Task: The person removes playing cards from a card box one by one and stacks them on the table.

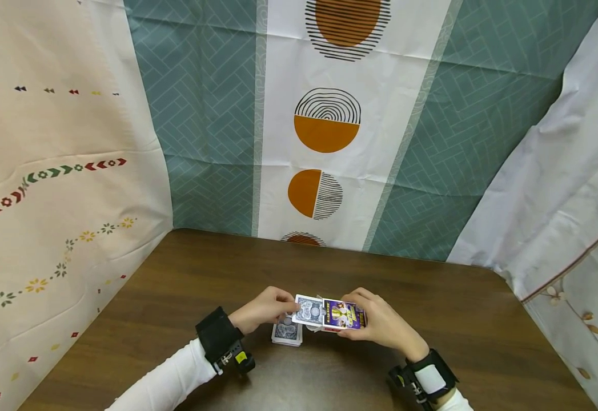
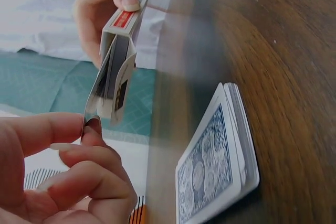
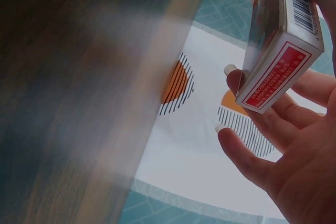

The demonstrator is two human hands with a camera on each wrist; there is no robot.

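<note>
Left hand [image 1: 264, 309] pinches one card [image 1: 309, 310], fingertips together; right hand [image 1: 382, 321] grips one box [image 1: 344, 315], fingers box-width apart; one deck [image 1: 287, 332] lies left.

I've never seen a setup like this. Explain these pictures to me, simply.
There is no robot here, just a person working with two bare hands. The widest picture comes from a camera worn on the head, looking forward and down. The other two come from cameras worn on the wrists, each looking at its own hand's work; you can see the left black band and the right black band.

The left hand pinches a playing card with a patterned back, at the open end of a card box. The right hand holds that box. On the brown wooden table lies a stack of cards, patterned back up. Patterned cloth hangs behind.
</note>
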